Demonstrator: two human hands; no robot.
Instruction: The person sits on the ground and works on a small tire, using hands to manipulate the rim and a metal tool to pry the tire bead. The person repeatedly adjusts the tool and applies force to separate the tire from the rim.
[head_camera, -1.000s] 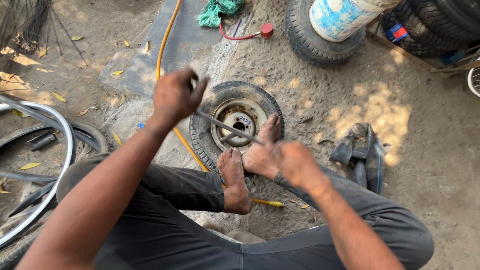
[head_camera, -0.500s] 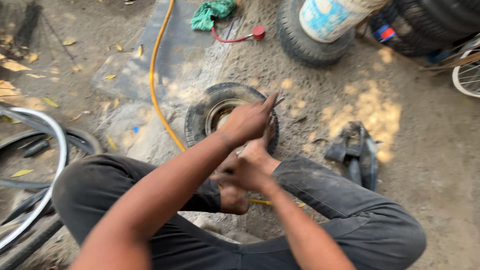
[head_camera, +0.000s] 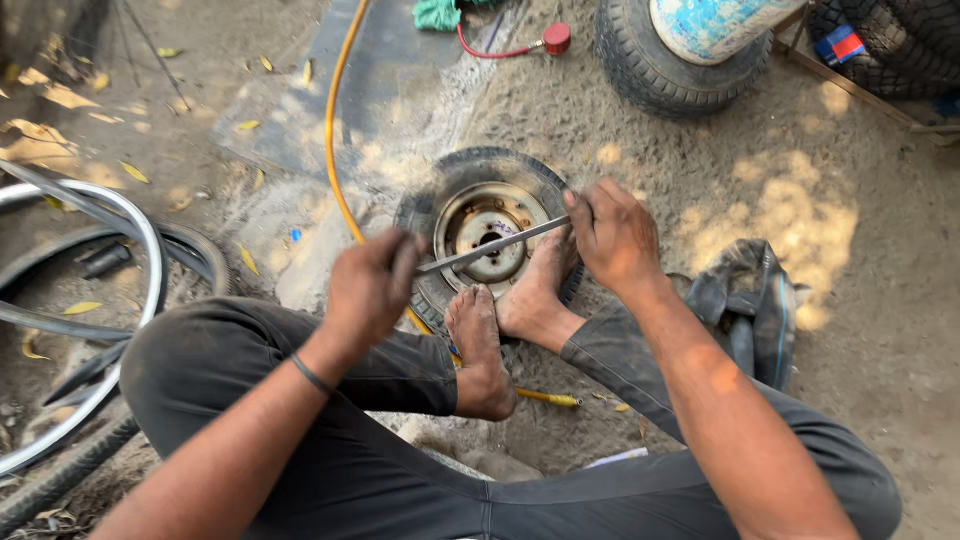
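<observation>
Mid-frame, left hand (head_camera: 372, 285) and right hand (head_camera: 615, 235) each clench an end of the metal bar (head_camera: 492, 246) over the small wheel (head_camera: 490, 225), levering its tyre.

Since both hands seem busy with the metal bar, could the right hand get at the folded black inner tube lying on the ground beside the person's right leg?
Probably yes: the inner tube lies uncovered just beside the right hand, but that hand grips the metal bar.

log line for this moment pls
left hand grips metal bar | right hand grips other end | bar over small wheel | feet on tyre
</observation>
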